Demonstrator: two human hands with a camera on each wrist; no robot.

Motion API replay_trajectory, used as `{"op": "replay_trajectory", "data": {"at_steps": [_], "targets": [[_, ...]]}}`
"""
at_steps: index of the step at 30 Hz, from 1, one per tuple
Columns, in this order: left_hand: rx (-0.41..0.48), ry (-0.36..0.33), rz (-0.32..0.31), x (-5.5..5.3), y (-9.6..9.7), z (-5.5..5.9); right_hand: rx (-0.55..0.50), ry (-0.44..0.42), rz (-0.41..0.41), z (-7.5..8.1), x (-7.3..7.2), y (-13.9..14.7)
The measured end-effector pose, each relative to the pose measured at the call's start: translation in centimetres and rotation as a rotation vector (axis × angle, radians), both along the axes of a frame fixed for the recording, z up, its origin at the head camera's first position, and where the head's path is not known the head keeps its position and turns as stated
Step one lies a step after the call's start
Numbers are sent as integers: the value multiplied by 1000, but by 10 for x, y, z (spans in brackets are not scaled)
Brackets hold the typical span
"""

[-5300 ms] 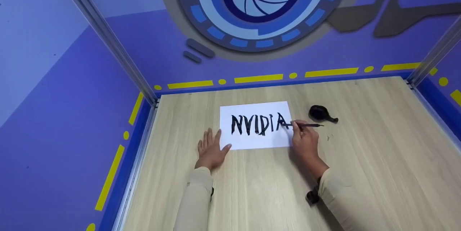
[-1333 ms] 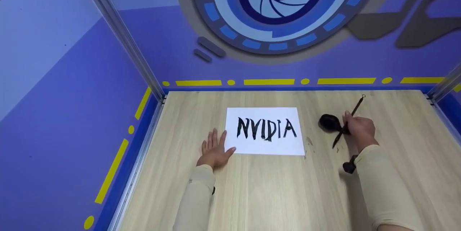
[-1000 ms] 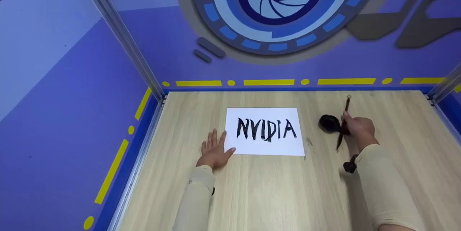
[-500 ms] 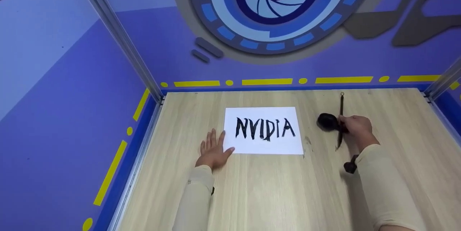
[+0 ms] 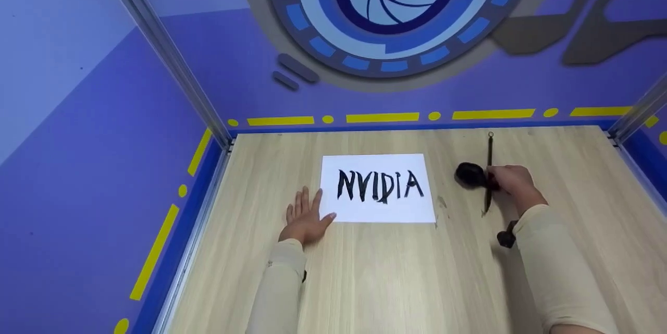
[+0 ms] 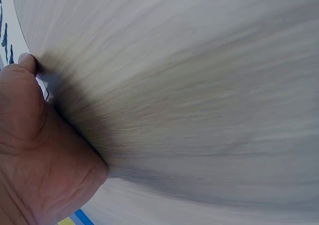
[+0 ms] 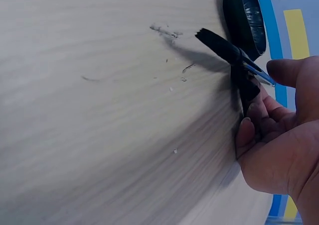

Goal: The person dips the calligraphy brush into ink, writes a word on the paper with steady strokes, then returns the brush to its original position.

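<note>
Right hand [image 5: 513, 182] at centre-right of the head view, fingers curled round the brush [image 5: 489, 175], bristles toward the frame bottom, just right of the ink dish [image 5: 468, 174]. Left hand [image 5: 302, 218] flat, fingers straight, thumb touching the paper [image 5: 377, 211] at its lower-left corner.

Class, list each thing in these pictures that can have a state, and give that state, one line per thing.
paper: flat on the table, lettered NVIDIA
left hand: flat, thumb at the paper's edge
right hand: grips the brush
brush: tip just above the table
ink dish: upright beside the brush
</note>
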State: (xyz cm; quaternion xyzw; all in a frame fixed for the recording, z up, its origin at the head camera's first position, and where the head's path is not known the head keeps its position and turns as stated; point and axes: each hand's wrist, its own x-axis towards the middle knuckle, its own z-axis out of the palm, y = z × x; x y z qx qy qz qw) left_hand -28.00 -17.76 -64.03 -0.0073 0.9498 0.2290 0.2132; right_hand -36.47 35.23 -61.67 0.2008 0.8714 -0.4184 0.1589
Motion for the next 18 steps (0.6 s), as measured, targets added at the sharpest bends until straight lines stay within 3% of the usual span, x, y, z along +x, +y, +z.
{"op": "replay_trajectory", "data": {"at_steps": [6, 13, 18], "targets": [[35, 19, 3, 4, -1, 4, 1, 5, 17, 0, 2, -2], [53, 34, 1, 1, -4, -7, 25, 20, 34, -3, 2, -2], [37, 26, 3, 2, -2, 1, 31, 46, 35, -5, 3, -3]]}}
